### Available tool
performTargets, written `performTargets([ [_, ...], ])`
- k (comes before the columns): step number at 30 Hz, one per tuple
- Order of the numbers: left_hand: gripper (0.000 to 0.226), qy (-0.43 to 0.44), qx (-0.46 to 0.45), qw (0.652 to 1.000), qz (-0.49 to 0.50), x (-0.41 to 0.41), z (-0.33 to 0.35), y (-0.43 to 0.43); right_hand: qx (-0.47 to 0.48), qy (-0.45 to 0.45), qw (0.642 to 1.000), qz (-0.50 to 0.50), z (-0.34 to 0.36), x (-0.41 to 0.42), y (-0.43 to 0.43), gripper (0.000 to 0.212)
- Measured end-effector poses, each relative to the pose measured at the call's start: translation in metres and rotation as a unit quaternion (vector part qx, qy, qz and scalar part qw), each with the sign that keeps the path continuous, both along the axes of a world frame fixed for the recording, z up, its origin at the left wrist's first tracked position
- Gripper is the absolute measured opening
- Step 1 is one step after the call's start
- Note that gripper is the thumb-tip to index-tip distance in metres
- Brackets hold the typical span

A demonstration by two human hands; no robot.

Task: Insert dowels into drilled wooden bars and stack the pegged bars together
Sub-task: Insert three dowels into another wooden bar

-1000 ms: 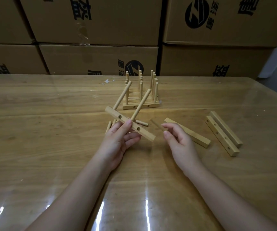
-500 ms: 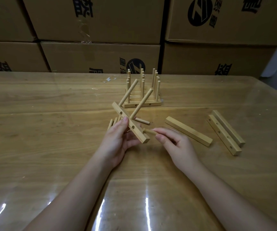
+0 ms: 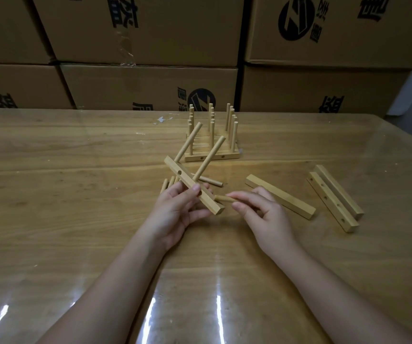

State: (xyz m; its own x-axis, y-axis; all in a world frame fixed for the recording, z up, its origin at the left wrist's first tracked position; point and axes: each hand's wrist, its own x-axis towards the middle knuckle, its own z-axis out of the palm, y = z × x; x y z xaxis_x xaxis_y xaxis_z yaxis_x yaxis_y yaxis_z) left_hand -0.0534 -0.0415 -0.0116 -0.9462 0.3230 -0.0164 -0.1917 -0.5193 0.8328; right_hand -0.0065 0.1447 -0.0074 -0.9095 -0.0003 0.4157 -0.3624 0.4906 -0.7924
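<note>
Two dowels [image 3: 209, 157] are seated in the bar [image 3: 187, 181] that the left hand [image 3: 175, 217] grips, thumb on top and fingers curled underneath. It's tilted up off the table [image 3: 75, 194] so its drilled face turns toward the other hand (makes sense, you want a clear line at the hole). Meanwhile the right hand [image 3: 267, 219] pinches a third dowel [image 3: 223, 198] between thumb and fingertips, its free end right at the bar's near end. It looks like it's touching the wood, but I can't tell if it's in a hole. One empty hole shows near the bar's far end. A few loose dowels [image 3: 170, 183] lie just behind the left hand, within easy reach. The finished stack [image 3: 212, 156] of pegged bars sits further back, out of the way, with a spare bar [image 3: 280, 196] and a pair of bars [image 3: 334, 197] off to the right. My guess is that lining the peg up straight is the fiddly bit, since a slight angle could jam it.
</note>
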Motion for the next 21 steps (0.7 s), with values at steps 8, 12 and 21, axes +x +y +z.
performTargets([
  [8,0.024,-0.003,-0.003,1.000,0.013,0.000,-0.001,0.000,0.056,0.038,0.998,-0.016,0.004,0.003,-0.002,0.029],
  [12,0.022,0.014,-0.022,1.000,0.017,0.000,-0.001,0.002,0.117,0.079,0.989,-0.046,0.003,0.002,-0.001,0.025],
  [21,0.030,0.027,-0.045,0.999,0.005,0.004,0.003,0.007,0.299,0.164,0.935,-0.099,0.015,0.010,0.003,0.026],
])
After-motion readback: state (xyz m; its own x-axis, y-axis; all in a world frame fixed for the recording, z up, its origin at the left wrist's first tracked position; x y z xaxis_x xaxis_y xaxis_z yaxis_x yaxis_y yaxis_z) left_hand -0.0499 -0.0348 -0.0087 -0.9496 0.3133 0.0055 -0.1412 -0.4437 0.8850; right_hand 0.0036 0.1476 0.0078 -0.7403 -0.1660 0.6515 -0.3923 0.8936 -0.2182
